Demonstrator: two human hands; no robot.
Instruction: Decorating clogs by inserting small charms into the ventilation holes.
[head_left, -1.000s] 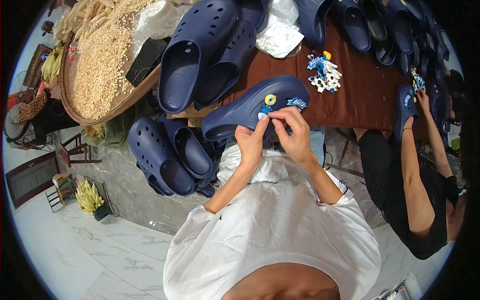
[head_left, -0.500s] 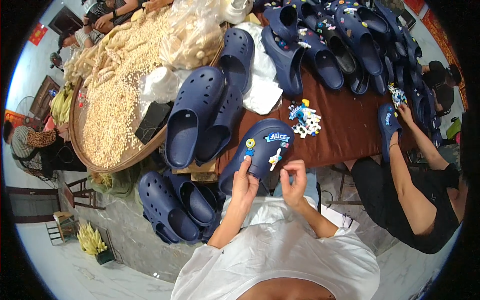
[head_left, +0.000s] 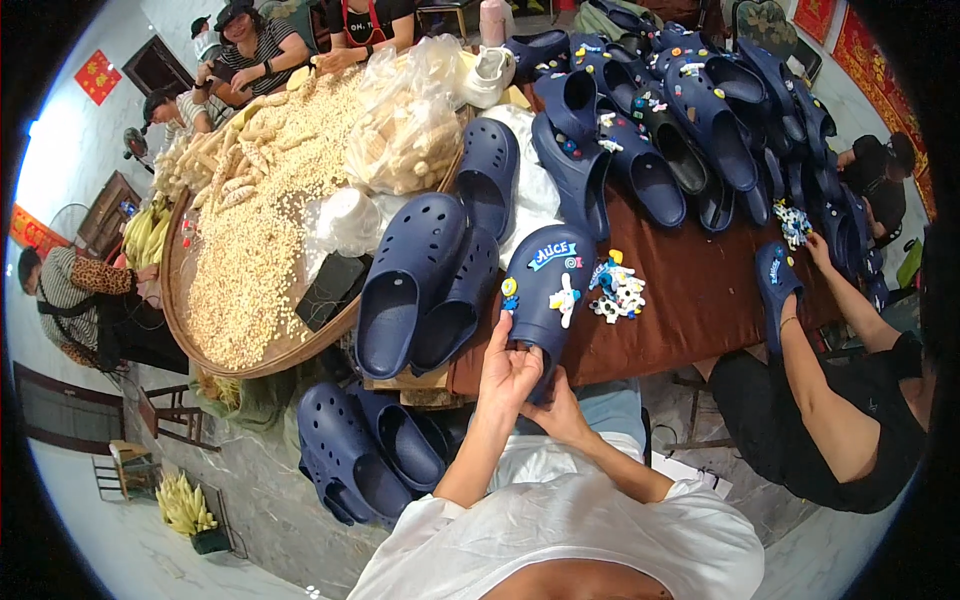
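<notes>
A navy blue clog [head_left: 532, 310] is held over the table's front edge, toe pointing away from me. On its top sit a blue lettered banner charm, a small round pink-and-white charm, a white figure charm and a yellow-and-blue figure charm. My left hand [head_left: 508, 375] grips the clog's opening, thumb on the upper beside the yellow-and-blue charm, some fingers inside. My right hand [head_left: 562, 412] is closed around the heel end, its fingertips partly hidden. Just right of the clog lies a pile of loose charms [head_left: 620, 290] on the brown tablecloth [head_left: 690, 290].
Undecorated navy clogs [head_left: 412, 275] stand left of my hands, with more clogs [head_left: 350, 450] below. A round tray [head_left: 240, 365] of corn kernels carries a dark phone [head_left: 335, 290]. Decorated clogs [head_left: 720, 120] crowd the back right. A co-worker's hand [head_left: 822, 250] holds charms near another clog [head_left: 775, 285].
My right hand has come from beside the clog to its heel end. The clog has turned to point more straight away from me. The whole view has shifted slightly.
</notes>
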